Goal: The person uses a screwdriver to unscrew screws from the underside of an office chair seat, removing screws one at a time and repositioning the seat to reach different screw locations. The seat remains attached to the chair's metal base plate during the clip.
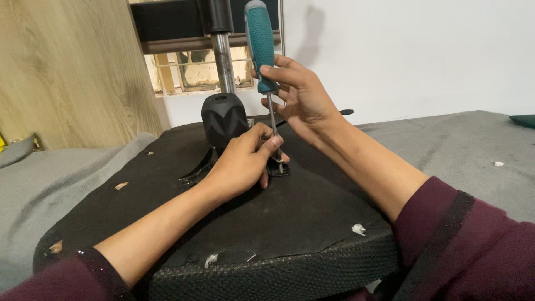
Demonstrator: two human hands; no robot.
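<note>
A black upturned chair seat [290, 223] lies in front of me, its underside covered in dark cloth. A black mechanism housing [224, 119] with a chrome column [224, 61] rises from its middle. My right hand [304, 95] grips the teal handle of a screwdriver [260, 42], held upright. Its thin steel shaft runs down to a black metal bracket [277, 169] on the seat. My left hand [243, 161] rests on the seat beside the housing and pinches the lower shaft near the tip.
Grey fabric [468, 145] covers the surface under and around the seat. A wooden panel [67, 67] stands at the left, a white wall [412, 56] behind. Small white scraps [359, 229] lie on the seat's near edge. A dark green object [524, 120] sits at far right.
</note>
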